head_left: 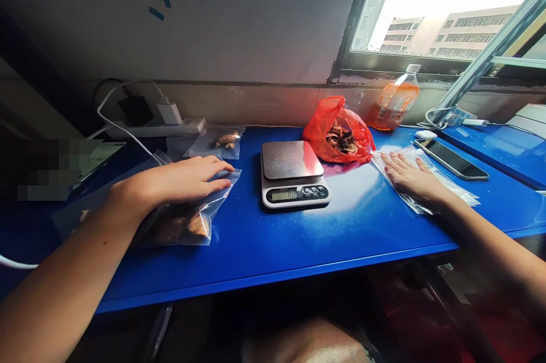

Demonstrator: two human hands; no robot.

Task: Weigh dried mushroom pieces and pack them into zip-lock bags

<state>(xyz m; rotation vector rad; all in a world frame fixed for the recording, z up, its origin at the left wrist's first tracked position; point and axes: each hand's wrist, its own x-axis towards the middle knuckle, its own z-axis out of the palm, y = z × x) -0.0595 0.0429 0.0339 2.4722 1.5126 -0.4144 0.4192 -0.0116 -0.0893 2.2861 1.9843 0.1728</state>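
Observation:
On the left of the blue table, my left hand (187, 178) rests with its fingers stretched over a clear plastic bag (219, 195). A brown dried piece (198, 225) shows inside that bag; my hand and forearm hide part of it. My right hand (412, 175) lies flat on a stack of clear plastic bags (458, 192) at the right. Between my hands stands a digital kitchen scale (294, 175) with a bare metal plate and a lit display. Behind it to the right, a red plastic bag (322, 132) gapes open, with dried brown slices (341, 140) inside.
A phone (454, 158) lies beyond my right hand. An orange drink bottle (394, 98) stands against the wall. Another clear bag (226, 141) with brown pieces lies behind my left hand. A power strip (194, 126) with a charger and a white cable (123, 124) sits at the back left.

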